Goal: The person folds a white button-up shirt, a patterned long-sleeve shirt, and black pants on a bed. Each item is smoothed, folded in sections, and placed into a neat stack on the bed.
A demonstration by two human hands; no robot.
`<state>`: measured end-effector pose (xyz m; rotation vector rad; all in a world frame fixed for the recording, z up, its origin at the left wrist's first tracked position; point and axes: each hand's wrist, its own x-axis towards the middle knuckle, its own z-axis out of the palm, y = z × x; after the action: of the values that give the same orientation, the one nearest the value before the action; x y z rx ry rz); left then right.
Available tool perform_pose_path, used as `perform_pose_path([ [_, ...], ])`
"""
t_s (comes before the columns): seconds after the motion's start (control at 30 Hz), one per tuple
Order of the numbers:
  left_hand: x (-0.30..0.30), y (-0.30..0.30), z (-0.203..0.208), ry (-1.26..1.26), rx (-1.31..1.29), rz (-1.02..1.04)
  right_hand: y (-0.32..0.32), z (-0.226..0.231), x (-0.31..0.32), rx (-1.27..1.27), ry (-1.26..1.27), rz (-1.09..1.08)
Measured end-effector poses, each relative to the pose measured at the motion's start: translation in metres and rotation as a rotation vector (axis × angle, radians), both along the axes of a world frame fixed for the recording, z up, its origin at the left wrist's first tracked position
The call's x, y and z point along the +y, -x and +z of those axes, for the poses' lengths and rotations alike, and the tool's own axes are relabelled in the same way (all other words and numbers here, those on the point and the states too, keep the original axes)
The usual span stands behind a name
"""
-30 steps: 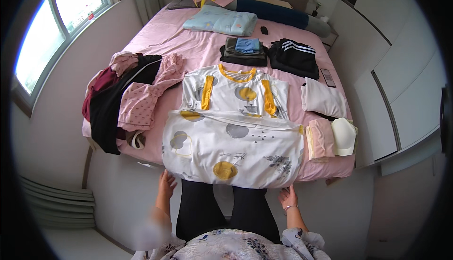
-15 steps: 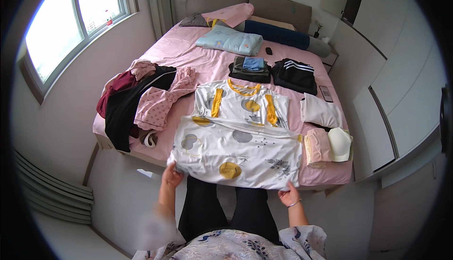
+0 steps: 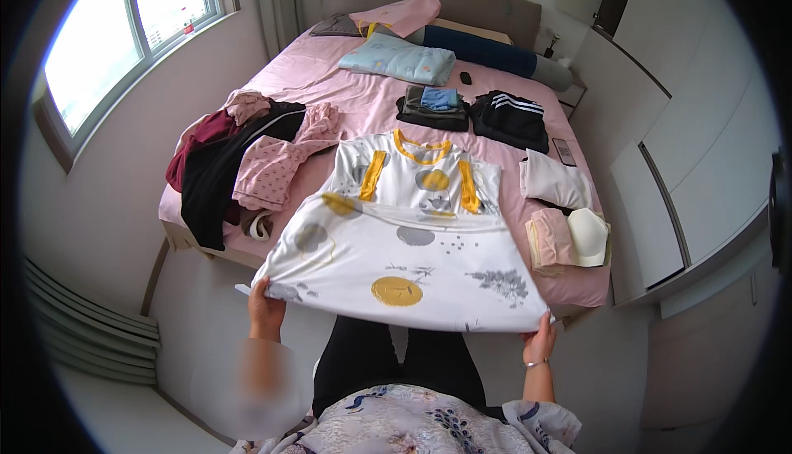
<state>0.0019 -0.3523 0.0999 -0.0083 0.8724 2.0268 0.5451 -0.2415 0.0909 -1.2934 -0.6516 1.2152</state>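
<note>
A white nightdress point(image 3: 412, 244) with grey and yellow prints lies front up across the near end of the bed. Its yellow neckline points away from me, and both yellow-cuffed sleeves are folded in over the chest. The lower part is stretched taut toward me, its hem hanging past the mattress edge above my legs. My left hand point(image 3: 266, 310) pinches the left corner of the hem. At the right corner, my right hand point(image 3: 539, 340) grips the cloth too, a bracelet on its wrist.
Left lies a heap of loose clothes point(image 3: 216, 157). Folded dark clothes point(image 3: 433, 108), black striped clothing point(image 3: 510, 120), a phone point(image 3: 564, 152), a white folded garment point(image 3: 553, 180) and a cream bra cup point(image 3: 587, 238) are right. A quilt point(image 3: 398, 60) lies farther back on the pink bed point(image 3: 289, 75).
My hands have moved apart, left hand leftward and right hand rightward, spreading the hem wider and tighter. The view has shifted slightly.
</note>
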Motion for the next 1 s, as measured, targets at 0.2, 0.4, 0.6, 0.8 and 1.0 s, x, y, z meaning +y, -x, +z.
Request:
perform_pose_path([
  [0.2, -0.018, -0.011, 0.013, 0.008, 0.071, -0.010, 0.011, 0.022, -0.028, 0.014, -0.026, -0.028],
  [0.4, 0.012, -0.003, 0.006, -0.043, 0.086, 0.018, 0.008, 0.019, -0.001, 0.047, -0.010, 0.002],
  [0.6, 0.045, 0.012, 0.021, -0.040, 0.146, 0.006, 0.005, 0.039, 0.030, 0.128, -0.004, 0.029],
  [0.8, 0.121, 0.029, 0.127, -0.193, 0.288, 0.015, 0.007, 0.119, 0.118, 0.048, -0.219, 0.035],
  [1.0, 0.091, 0.019, 0.147, -0.206, 0.225, 0.001, 0.019, 0.156, 0.093, 0.165, -0.234, 0.000],
])
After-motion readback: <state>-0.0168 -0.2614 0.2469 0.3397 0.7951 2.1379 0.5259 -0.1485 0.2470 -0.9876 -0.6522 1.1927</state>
